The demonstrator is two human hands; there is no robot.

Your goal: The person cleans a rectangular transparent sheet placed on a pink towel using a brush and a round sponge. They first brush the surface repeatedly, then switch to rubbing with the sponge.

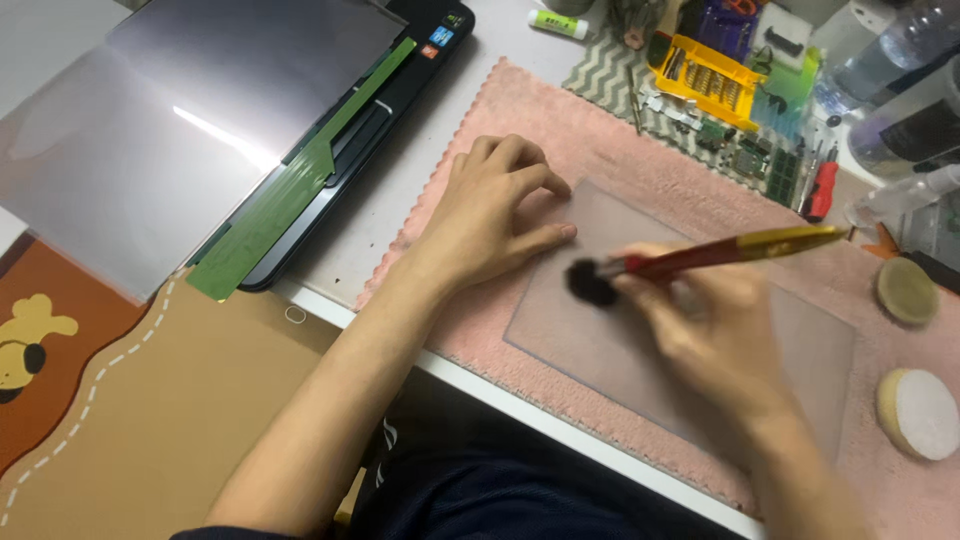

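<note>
My left hand point(497, 205) rests on a pink towel point(640, 170), its fingertips pressing the upper left edge of a clear rectangular sheet point(600, 340) that lies on the towel. My right hand point(715, 335), blurred by motion, grips a brush with a red and gold handle point(735, 250). The brush's dark bristles point(590, 282) touch the sheet near its left end, close to my left thumb.
A laptop point(395, 110) with a grey panel point(200, 130) and green circuit strip point(290, 195) laid over it sits at the left. Two round pads point(920, 412) lie at the right on the towel. A yellow bit case point(712, 80), tools and bottles point(900, 60) crowd the back.
</note>
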